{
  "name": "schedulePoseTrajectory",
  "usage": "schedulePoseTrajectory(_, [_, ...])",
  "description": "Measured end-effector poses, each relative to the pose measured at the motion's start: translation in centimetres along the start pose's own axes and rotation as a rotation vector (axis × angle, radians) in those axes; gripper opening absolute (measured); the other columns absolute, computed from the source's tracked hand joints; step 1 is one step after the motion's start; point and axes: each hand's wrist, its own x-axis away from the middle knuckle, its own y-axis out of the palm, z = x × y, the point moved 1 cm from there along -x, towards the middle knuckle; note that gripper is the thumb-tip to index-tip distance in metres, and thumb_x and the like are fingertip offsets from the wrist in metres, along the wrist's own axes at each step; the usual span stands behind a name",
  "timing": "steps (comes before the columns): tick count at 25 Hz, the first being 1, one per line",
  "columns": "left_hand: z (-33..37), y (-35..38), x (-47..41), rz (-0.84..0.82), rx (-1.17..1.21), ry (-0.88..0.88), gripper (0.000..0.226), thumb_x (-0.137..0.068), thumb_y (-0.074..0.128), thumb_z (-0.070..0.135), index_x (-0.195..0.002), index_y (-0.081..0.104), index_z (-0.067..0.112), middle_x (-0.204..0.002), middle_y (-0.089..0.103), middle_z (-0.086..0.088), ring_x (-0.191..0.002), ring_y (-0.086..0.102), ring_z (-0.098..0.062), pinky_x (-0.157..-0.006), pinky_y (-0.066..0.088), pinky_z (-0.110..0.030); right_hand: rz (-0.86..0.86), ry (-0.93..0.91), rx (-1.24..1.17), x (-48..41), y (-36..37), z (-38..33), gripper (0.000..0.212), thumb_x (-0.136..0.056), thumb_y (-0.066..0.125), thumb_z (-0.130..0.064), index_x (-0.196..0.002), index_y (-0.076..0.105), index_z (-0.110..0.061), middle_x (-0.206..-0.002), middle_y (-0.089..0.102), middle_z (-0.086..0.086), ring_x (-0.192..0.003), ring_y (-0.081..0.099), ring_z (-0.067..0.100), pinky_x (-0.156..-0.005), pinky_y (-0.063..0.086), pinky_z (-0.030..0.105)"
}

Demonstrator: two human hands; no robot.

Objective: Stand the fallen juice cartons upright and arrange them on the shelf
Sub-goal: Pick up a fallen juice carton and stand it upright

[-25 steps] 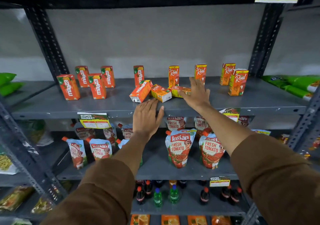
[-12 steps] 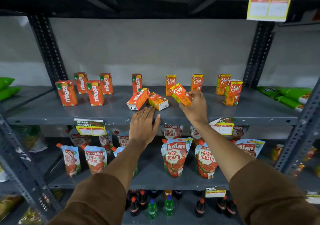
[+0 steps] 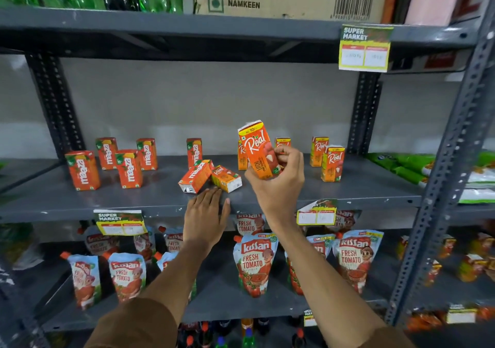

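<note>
Right hand gripped a Real carton, nearly upright, lifted above the grey shelf. Left hand lay flat, fingers spread, on the shelf's front edge, just before two fallen cartons touching each other.

Real cartons half hidden behind held carton; shelf price tags blurred, unreadable.
</note>
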Motion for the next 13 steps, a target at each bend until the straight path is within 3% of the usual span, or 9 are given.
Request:
schedulePoseTrajectory(4, [-0.1,0.1,0.1,-0.004,0.005,0.005,0.059,-0.1,0.023,0.05,-0.128,0.059,0.013,-0.13,0.063,-0.005,-0.124,0.054,-0.02,-0.104,0.04,-0.037,0.034,0.017,0.053,0.2,0.3,-0.3,0.057,-0.071,0.082,-0.044,-0.112,0.051,-0.019,-0.108,0.055,-0.011,-0.102,0.056,0.009,-0.081,0.057,0.043])
schedulePoseTrajectory(7, [-0.1,0.2,0.0,-0.003,0.006,0.007,0.057,-0.1,0.023,0.048,-0.126,0.059,0.013,-0.129,0.063,-0.005,-0.123,0.054,-0.02,-0.103,0.041,-0.037,0.037,0.038,0.142,0.2,0.7,0.5,0.054,-0.072,0.083,-0.043,-0.11,0.053,-0.019,-0.108,0.063,-0.005,-0.1,0.048,0.0,-0.089,0.051,0.037])
schedulePoseTrajectory(13, [-0.1,0.6,-0.1,0.032,0.013,-0.001,0.052,-0.1,0.031,0.045,-0.124,0.06,0.01,-0.126,0.065,-0.006,-0.12,0.057,-0.022,-0.1,0.042,-0.039,-0.085,0.133,0.26,-0.7,0.4,4.4,0.058,-0.072,0.083,-0.048,-0.113,0.052,-0.021,-0.109,0.066,-0.004,-0.098,0.057,0.005,-0.089,0.047,0.03])
